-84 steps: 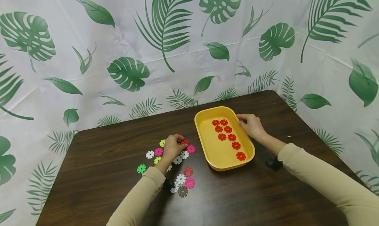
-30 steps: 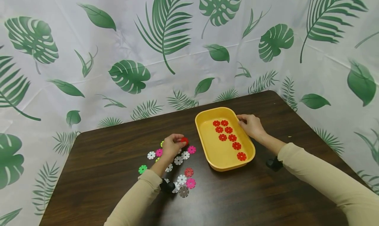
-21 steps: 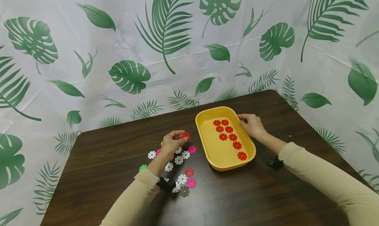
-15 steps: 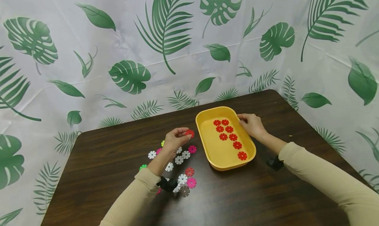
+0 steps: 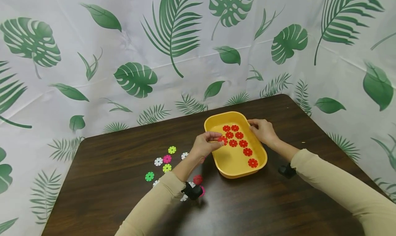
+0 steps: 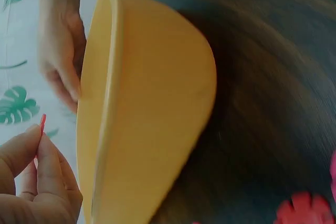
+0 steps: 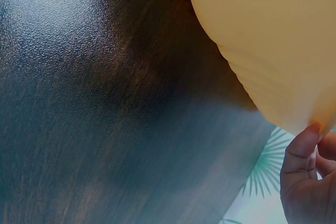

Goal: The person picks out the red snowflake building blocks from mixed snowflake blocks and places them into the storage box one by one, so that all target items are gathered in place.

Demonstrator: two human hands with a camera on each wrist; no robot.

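Observation:
My left hand (image 5: 205, 146) pinches a red notched disc (image 5: 223, 140) between thumb and fingers, over the left rim of the yellow tub (image 5: 222, 165). In the left wrist view that disc (image 6: 43, 123) shows edge-on at the fingertips. Inside the tub several flat red discs (image 5: 243, 143) lie on the right part of its floor. My right hand (image 5: 263, 131) grips the tub's right rim, thumb on one side and fingers on the other, as the right wrist view also shows the hand (image 7: 310, 174) there.
Loose discs in yellow, pink (image 5: 167, 158), white (image 5: 158, 161) and green (image 5: 149, 176) lie on the dark wooden table (image 5: 102, 181) left of the tub. A red disc (image 5: 198, 179) lies near my left wrist camera (image 5: 193, 191). A leaf-print cloth (image 5: 136, 79) hangs behind the table.
My left hand has lifted the red disc from the loose pieces and carried it right, across the tub's left rim. The right hand and the tub have stayed in place.

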